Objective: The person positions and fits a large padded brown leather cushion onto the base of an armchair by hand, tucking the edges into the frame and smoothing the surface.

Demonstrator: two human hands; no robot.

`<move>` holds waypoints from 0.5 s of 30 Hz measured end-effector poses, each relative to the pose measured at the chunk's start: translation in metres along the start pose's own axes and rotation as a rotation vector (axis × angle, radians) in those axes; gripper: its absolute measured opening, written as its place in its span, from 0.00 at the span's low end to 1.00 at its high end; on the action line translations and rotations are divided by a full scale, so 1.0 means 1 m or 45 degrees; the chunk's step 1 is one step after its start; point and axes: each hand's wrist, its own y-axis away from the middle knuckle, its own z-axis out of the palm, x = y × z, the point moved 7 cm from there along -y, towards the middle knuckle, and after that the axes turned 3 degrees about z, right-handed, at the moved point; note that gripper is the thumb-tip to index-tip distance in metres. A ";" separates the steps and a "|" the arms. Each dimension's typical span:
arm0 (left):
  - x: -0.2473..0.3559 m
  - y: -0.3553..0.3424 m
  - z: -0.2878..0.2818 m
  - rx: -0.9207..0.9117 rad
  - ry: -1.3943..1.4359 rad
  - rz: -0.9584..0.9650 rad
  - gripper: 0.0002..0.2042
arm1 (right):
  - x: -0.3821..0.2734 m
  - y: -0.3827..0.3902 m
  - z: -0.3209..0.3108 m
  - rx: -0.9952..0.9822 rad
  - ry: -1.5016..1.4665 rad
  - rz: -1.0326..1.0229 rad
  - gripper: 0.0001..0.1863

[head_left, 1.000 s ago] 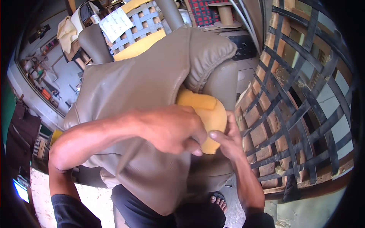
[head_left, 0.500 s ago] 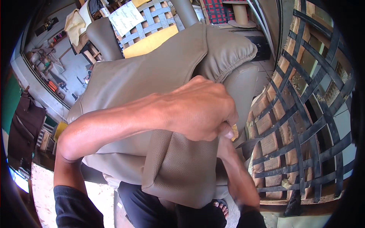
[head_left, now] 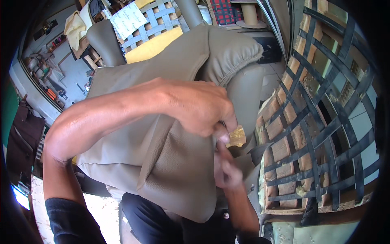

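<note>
A grey-brown leather seat cover (head_left: pixel 178 171) lies in front of me, with a loose flap folded down toward my legs. My left hand (head_left: pixel 203 107) reaches across it, fingers curled and thumb pressed in, gripping the cover near its right edge. Just below, my right hand (head_left: pixel 228 168) is beside that edge, partly behind the flap; motion smears its fingers. A rough yellowish patch (head_left: pixel 237 137) shows just right of my left thumb. Farther off, a gathered, stitched leather cushion (head_left: pixel 235 51) sits against the same piece.
On the right stands a wooden frame (head_left: pixel 284 146) crossed with black webbing straps (head_left: pixel 321 138). Behind the cover are another webbed frame (head_left: pixel 152 22), a yellow foam strip (head_left: pixel 154 44) and a spool (head_left: pixel 250 14). Tools (head_left: pixel 55 93) lie at the far left.
My left hand has shifted left and slightly down. The flap has swung out flatter, and more of my right hand and the yellowish patch shows. The whole view has shifted a little.
</note>
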 end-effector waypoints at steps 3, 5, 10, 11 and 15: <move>-0.007 -0.002 -0.001 -0.032 0.112 -0.015 0.11 | 0.006 -0.009 -0.008 0.166 0.023 0.048 0.51; -0.010 -0.004 -0.001 -0.042 0.125 -0.031 0.11 | 0.002 -0.010 -0.007 0.133 0.128 -0.025 0.45; -0.014 -0.012 0.007 -0.097 0.146 -0.030 0.11 | 0.004 -0.008 -0.009 -0.049 -0.443 0.103 0.32; -0.014 -0.011 0.009 -0.097 0.143 -0.022 0.11 | 0.010 -0.008 -0.015 0.168 -0.389 0.167 0.32; -0.014 -0.010 0.007 -0.054 0.149 0.072 0.12 | 0.008 -0.007 -0.009 0.006 -0.062 0.115 0.36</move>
